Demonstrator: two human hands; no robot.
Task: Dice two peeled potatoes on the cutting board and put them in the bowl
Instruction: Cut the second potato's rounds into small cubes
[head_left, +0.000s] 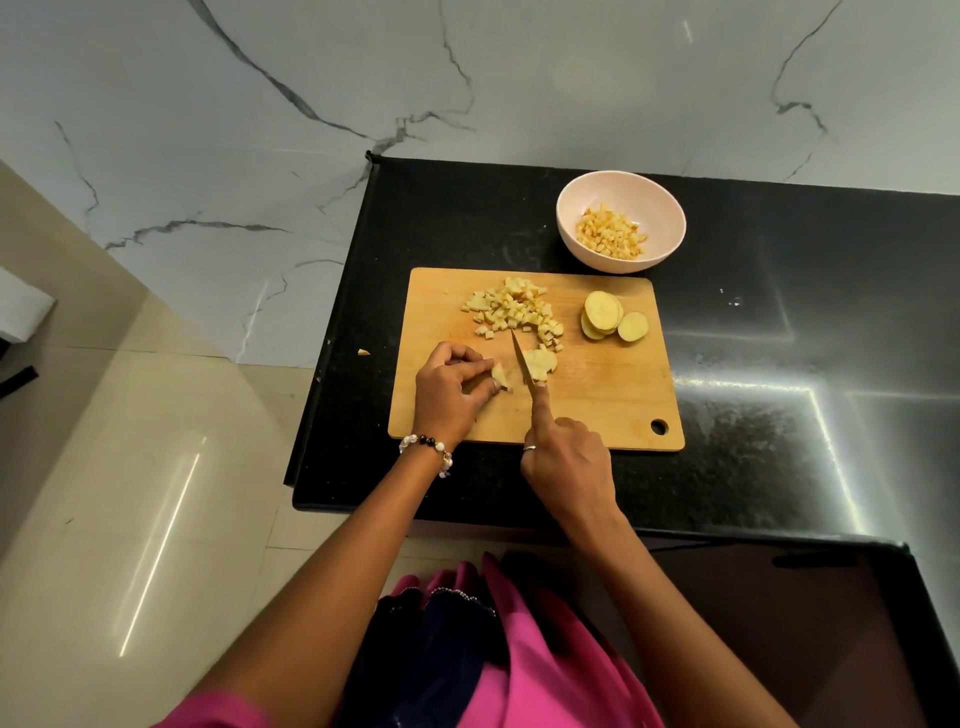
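A wooden cutting board (597, 395) lies on the black counter. My left hand (452, 389) pinches a strip of potato (500, 375) near the board's left edge. My right hand (569, 457) grips a knife (521, 362), index finger stretched along the blade's back. The blade stands between the strip and cut potato slices (541, 362) just to its right. A pile of diced potato (514, 312) lies at the board's far side. Round potato slices (613, 317) are stacked at the far right. A pale pink bowl (621, 260) behind the board holds diced potato (612, 231).
One stray potato piece (363, 352) lies on the counter left of the board. The black counter (779, 338) ends at its left edge near the board, with tiled floor (130, 467) below. A marble wall (467, 78) stands behind.
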